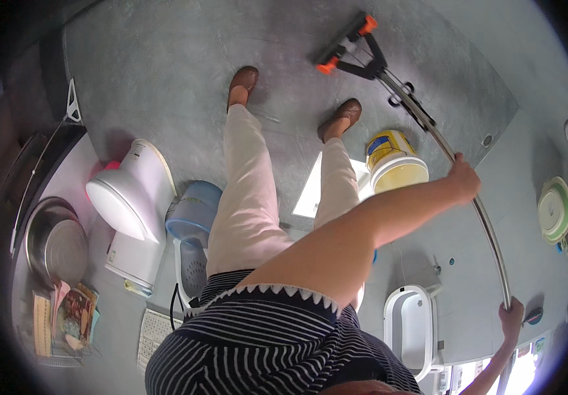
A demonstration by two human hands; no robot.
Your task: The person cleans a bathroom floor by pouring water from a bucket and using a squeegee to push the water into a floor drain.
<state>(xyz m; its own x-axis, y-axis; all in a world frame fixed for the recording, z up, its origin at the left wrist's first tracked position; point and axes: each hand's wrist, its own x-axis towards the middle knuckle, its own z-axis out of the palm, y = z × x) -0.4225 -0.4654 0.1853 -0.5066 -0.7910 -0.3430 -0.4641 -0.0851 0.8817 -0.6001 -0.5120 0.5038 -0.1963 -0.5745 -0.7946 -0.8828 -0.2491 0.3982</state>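
A sponge mop [358,52] with a dark head, orange end pieces and a long metal pole lies diagonally across the right half of the view, its head against the grey floor beyond my feet. My left hand [464,178] grips the middle of the pole, with that arm crossing in front of my body. Farther up the pole, at the lower right, my right hand [511,318] is closed around it. A yellow and white plastic bucket [396,160] stands beside my right foot, to the left of the pole.
A white toilet [138,197] and a blue plastic bucket [195,210] are at left. Metal basins [67,247] sit at far left. A white plastic basin [409,331] and a green-rimmed basin [555,211] are along the right wall. A floor drain [487,141] lies near the corner.
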